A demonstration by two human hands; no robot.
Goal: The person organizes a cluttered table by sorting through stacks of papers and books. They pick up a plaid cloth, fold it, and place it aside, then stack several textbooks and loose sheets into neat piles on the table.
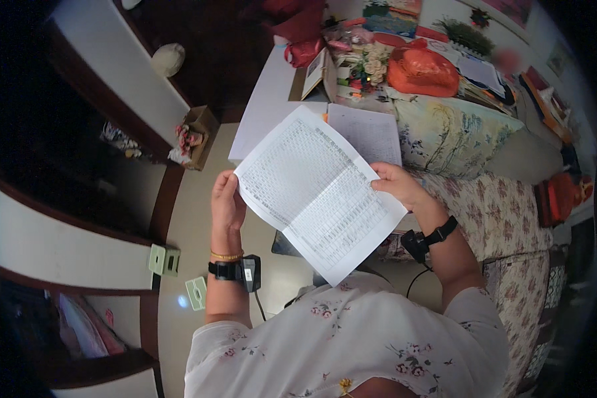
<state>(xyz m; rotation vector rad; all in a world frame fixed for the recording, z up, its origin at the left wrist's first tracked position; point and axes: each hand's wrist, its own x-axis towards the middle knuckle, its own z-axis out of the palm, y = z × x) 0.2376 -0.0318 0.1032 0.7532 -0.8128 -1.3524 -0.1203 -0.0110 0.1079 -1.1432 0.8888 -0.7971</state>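
A large white sheet of paper (323, 194), printed with a dense table, is spread between both hands above my lap. A fold crease runs across its middle, and the sheet lies turned at a slant. My left hand (227, 196) pinches its left corner between thumb and fingers. On the opposite edge, my right hand (395, 184) grips the paper with the thumb on top. Behind the sheet, another printed page (368, 132) rests on the white table (263, 104), partly hidden by the held paper.
An open folding stand (316, 79), cream flowers (375, 64) and a red plastic bag (422, 69) sit at the back. Right of me is a sofa with a floral cover (477, 214) and a patterned cushion (447, 134). Green stools (164, 259) stand on the floor at left, near a cardboard box (204, 134).
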